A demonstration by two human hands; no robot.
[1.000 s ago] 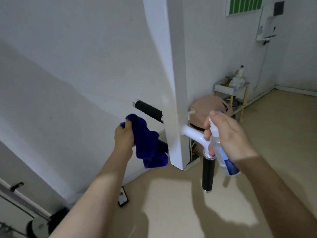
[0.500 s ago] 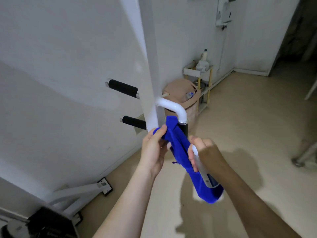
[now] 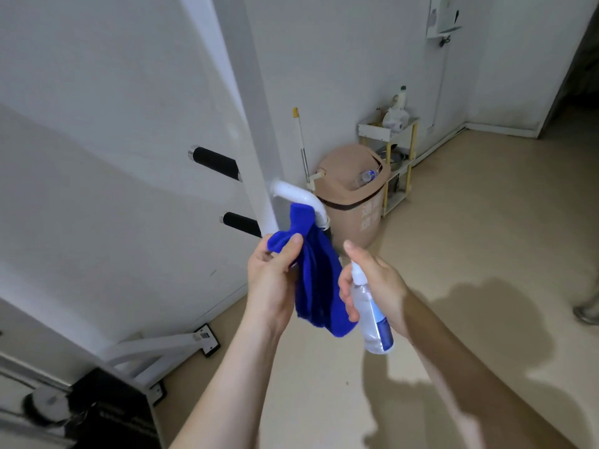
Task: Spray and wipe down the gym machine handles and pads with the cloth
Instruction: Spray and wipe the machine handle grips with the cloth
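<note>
Left hand (image 3: 272,277): thumb and fingers pinch the upper corner of the blue cloth (image 3: 316,283), with the thumb pressed on top of the fold. Right hand (image 3: 381,283): fingers curl round the neck of the clear spray bottle (image 3: 372,319), forefinger raised above the white nozzle; the bottle tilts downward, base toward the floor. The two hands are close together with the cloth between them.

The cloth is draped over the bend of the white curved handle (image 3: 296,195) and hangs down along it, covering most of the dark grip below the bend. That handle projects from the white upright post (image 3: 249,124). Two black foam grips (image 3: 212,162) project from the post's far side, one above the other.

Behind the handle stands a tan waste bin (image 3: 355,205), a mop pole (image 3: 299,140) beside it and a small shelf rack (image 3: 389,132) against the wall
</note>
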